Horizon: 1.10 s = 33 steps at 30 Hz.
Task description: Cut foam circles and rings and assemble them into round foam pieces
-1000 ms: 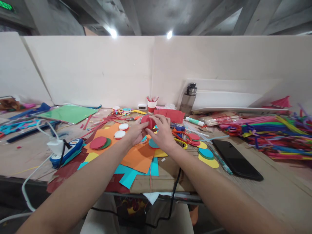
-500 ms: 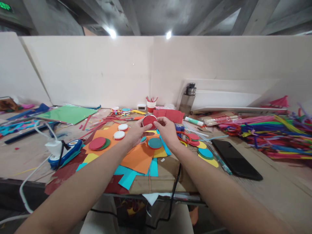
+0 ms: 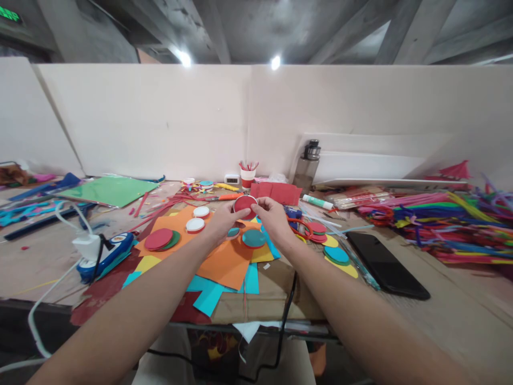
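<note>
Between both hands, above the orange paper [image 3: 228, 267], is a round red disc with a white rim [image 3: 243, 205]. My left hand [image 3: 224, 219] grips its left side, thumb across the lower front. The fingers of my right hand [image 3: 272, 214] pinch its right edge. Below them on the paper sit a teal-topped disc with a red side [image 3: 254, 238] and a smaller teal disc [image 3: 233, 232], partly hidden by my left hand. Left of that hand are two white-topped discs with red sides [image 3: 195, 225]. Farther left, a red paper circle [image 3: 158, 239] overlaps a green one.
A blue power strip [image 3: 106, 259] with white cables stands at left. At right lie a black phone [image 3: 387, 264], blue and yellow paper circles [image 3: 336, 255], and a heap of pipe cleaners [image 3: 441, 224]. A bottle [image 3: 306, 168] and a red-and-white cup [image 3: 247, 176] stand at the back.
The view has tilted slightly, so the scene sits a little lower. Both hands keep hold of the red disc, which leans back slightly more.
</note>
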Available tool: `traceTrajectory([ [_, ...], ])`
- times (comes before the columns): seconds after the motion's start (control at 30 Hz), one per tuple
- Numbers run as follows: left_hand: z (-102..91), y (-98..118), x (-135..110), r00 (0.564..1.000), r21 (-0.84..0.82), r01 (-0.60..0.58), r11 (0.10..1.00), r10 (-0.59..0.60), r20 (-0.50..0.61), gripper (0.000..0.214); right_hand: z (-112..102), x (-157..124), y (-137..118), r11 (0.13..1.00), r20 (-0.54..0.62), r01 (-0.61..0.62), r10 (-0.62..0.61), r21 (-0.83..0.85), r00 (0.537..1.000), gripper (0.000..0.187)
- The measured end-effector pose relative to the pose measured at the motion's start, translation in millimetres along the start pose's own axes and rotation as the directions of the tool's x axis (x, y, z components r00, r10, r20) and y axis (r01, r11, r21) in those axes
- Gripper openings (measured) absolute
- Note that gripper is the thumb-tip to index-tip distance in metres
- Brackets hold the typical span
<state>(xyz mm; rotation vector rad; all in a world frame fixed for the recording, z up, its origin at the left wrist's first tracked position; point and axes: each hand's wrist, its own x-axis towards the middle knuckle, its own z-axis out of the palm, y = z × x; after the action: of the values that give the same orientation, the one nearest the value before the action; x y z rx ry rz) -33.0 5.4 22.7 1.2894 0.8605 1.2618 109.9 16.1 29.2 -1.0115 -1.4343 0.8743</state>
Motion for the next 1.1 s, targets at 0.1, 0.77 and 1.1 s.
traceTrajectory([
  [0.1, -1.6, -1, 2, 0.999, -0.036, -0.004, 0.999, 0.003, -0.036, 0.039, 0, 1, 0, 1.000, 0.001, -0.008, 0.007, 0.030, 1.000, 0.024],
  [0.77, -8.3, 3, 5, 0.996, -0.004, 0.026, 1.000, -0.026, -0.087, 0.035, -2, 2, 2, 0.999, 0.094, 0.038, -0.037, -0.006, 0.995, 0.033],
  [1.1, -31.5, 18, 16, 0.907, -0.214, -0.032, 0.976, -0.061, -0.416, 0.020, -9, 6, -1, 0.988, -0.087, 0.119, -0.128, -0.096, 0.988, 0.019],
])
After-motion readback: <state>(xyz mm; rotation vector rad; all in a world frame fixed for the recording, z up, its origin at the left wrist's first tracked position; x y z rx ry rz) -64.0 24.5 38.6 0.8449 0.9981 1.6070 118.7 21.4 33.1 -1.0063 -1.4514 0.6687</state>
